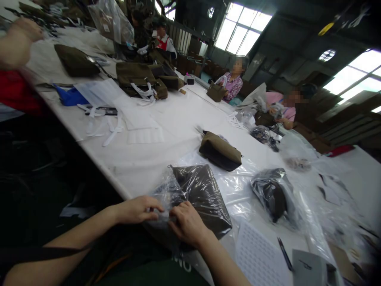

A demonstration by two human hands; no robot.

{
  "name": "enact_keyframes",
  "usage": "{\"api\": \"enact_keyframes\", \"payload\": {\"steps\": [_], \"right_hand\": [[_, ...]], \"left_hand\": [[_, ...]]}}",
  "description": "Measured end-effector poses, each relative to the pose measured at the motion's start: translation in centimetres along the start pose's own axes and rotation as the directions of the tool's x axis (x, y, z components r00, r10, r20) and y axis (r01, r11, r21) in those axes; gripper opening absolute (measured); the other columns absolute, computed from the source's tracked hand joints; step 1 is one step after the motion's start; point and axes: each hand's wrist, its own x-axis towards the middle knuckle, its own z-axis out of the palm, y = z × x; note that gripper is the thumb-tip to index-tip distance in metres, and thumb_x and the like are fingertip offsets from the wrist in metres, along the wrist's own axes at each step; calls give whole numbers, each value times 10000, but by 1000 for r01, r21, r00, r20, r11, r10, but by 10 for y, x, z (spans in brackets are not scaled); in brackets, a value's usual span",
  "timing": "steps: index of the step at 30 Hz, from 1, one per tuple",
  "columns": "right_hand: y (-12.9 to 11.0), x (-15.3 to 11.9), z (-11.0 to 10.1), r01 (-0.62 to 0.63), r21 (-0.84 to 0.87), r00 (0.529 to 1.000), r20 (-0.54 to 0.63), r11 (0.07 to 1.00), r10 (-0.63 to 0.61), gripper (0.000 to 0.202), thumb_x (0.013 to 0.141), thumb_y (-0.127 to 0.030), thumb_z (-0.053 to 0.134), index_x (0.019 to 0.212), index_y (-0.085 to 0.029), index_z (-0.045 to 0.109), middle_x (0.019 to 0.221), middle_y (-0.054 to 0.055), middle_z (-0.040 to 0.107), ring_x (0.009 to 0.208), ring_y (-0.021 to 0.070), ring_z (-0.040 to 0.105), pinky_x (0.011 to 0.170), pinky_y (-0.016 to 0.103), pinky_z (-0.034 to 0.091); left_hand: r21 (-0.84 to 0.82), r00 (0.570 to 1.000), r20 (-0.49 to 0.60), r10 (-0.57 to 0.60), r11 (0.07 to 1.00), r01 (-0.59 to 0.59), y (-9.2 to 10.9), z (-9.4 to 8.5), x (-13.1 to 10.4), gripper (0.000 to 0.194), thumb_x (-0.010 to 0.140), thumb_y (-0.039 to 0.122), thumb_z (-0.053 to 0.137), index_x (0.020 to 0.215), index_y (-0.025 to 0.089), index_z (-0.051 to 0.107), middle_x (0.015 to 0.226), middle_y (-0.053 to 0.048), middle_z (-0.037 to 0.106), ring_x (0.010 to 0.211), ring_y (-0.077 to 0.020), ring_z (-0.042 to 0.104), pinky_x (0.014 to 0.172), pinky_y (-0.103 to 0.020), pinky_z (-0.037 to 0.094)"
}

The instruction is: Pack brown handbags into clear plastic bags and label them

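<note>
The left hand [137, 210] and right hand [187, 223] meet at the near table [178, 119] edge, both pinching the open end of a clear bag [198, 198] that holds a dark folded pouch; the fingertips are closed narrowly on the film, thumbs pressed against it. The bag lies flat, its mouth overhanging the edge toward the person, so a slack pinch could let the slippery film slide and the pouch tip off onto the floor. The film looks thin and bunched under the fingers; pulling the two hands apart too sharply might tear it or leave a crooked fold. Just right of the bag lies a second wrapped pouch [272, 194], and loose plastic sheets spread between them, which could be caught up by mistake. An unwrapped pouch [220, 151] sits just beyond. A pen [285, 254] and printed sheet [258, 258] lie near the right forearm and could be swept off. Other people work well apart at the far end.
</note>
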Motion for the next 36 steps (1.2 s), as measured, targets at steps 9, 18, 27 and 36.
{"api": "enact_keyframes", "payload": {"steps": [9,18,27,36], "right_hand": [[-1,-1,3,130,-34,990,-50,991,-132,67,853,-252,524,845,-189,504,798,22,590,840,180,479,854,340,322],[-4,0,5,-15,-66,999,-31,998,13,107,856,-297,525,917,-214,553,819,16,623,817,195,518,794,337,340],[-3,1,-1,43,-69,990,-133,997,-52,117,824,-270,593,924,-219,559,839,16,612,903,198,499,956,368,307],[3,-4,4,92,-42,980,-174,995,-98,122,819,-264,616,893,-218,531,861,0,599,915,169,504,1037,365,251]], "left_hand": [[-359,869,-271,-414,881,308,-10,32,22,369,589,438,702,816,160,618,690,-17,613,667,-205,574,564,-247,417],[-381,754,-422,-503,853,356,-12,39,8,240,758,283,513,943,131,536,817,-73,568,727,-205,583,695,-338,481],[5,726,-551,-411,869,496,-21,30,5,258,807,265,453,1002,164,589,1010,-101,615,1011,-264,550,921,-361,368],[-309,740,-467,-484,874,376,-14,32,25,370,728,526,523,796,176,428,685,-11,537,639,-188,588,557,-279,451]]}}
